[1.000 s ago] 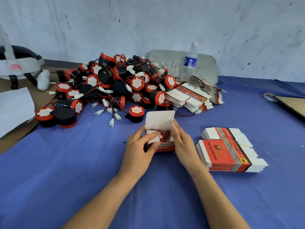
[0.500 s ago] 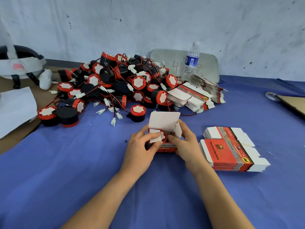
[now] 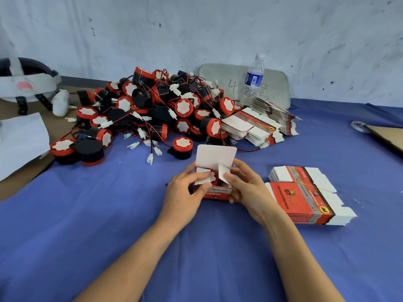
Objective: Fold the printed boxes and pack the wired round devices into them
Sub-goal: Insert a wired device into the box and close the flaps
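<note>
A red printed box [image 3: 218,192] stands on the blue cloth with its white lid flap [image 3: 216,156] upright. A round red-rimmed device [image 3: 214,176] sits inside. My left hand [image 3: 185,192] grips the box's left side, its thumb pressing the left side flap over the device. My right hand [image 3: 248,188] holds the right side and pinches the right side flap [image 3: 223,173] inward. A big pile of wired round devices [image 3: 157,110] lies behind. Flat printed boxes [image 3: 303,197] are stacked to the right.
More flat boxes [image 3: 259,123] lie at the back beside a water bottle [image 3: 254,77] and a grey board [image 3: 272,83]. A helmet [image 3: 26,83] and white paper [image 3: 19,138] sit at the left. Brown cardboard [image 3: 388,136] lies at the right edge.
The right side flap has been bent in over the device by my right hand. My left thumb keeps the left flap down. The box stays in place.
</note>
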The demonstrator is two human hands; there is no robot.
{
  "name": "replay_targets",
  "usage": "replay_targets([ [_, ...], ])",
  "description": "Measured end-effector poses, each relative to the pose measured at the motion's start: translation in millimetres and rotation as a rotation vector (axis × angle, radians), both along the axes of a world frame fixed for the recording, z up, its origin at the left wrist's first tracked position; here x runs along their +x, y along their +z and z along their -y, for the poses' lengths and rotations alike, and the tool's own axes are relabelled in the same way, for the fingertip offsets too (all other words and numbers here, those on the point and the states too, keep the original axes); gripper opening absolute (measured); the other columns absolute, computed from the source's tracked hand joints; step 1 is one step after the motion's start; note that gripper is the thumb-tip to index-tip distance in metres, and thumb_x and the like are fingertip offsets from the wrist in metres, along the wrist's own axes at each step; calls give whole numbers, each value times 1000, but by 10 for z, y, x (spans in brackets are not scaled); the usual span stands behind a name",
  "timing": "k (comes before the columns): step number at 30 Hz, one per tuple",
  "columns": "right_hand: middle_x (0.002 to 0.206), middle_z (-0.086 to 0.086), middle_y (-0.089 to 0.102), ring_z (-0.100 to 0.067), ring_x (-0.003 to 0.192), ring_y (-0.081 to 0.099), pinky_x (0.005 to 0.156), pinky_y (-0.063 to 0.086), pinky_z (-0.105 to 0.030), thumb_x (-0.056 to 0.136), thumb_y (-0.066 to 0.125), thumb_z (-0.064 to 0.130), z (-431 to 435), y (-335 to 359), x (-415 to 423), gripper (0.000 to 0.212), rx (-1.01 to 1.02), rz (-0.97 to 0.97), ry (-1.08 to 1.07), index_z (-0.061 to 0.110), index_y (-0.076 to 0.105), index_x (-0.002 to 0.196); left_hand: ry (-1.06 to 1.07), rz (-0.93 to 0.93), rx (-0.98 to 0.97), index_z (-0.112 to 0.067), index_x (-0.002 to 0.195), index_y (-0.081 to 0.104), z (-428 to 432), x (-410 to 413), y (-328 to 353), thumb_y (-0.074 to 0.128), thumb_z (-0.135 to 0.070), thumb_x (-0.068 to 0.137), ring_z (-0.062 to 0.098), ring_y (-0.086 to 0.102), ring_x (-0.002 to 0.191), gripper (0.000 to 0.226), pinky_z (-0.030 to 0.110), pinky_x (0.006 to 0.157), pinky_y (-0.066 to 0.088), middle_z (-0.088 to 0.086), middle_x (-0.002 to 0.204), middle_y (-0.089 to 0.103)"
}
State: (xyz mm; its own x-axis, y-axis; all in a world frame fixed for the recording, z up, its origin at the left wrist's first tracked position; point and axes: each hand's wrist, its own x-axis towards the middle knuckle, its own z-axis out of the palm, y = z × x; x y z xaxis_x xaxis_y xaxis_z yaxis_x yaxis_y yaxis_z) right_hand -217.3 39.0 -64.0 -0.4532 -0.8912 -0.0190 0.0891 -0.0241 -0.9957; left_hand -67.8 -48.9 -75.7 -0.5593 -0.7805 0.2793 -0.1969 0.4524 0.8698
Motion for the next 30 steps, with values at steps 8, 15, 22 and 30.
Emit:
replay_targets([
  [8,114,-1,63,-11,60,59,43,43,-24,95,55,3,28,28,100,36,-3,-187,-106,29,55,120,10,31,-27,-28,118,67,-8,-17,-10,68,-21,88,11,43,124,30,30,102,40,-31,134,39],
  [15,111,-2,65,-13,63,58,47,45,-25,95,54,4,-6,46,99,36,-9,-138,-75,27,56,123,28,48,-132,-22,116,68,-28,-34,-45,68,-22,89,10,42,120,27,15,93,34,-31,135,32],
  [22,114,-2,64,-9,55,57,40,46,-28,92,54,-3,20,65,140,47,-39,-255,-122,23,49,131,66,-11,-425,-7,104,72,-191,-70,-29,64,-1,88,12,45,121,19,8,99,35,10,142,39],
  [30,106,13,63,-2,70,52,66,41,-13,87,65,5,-5,-18,212,38,-167,-548,-155,30,67,115,-19,31,-466,-9,106,71,-162,-36,42,61,5,88,21,62,98,25,29,82,51,2,108,64],
])
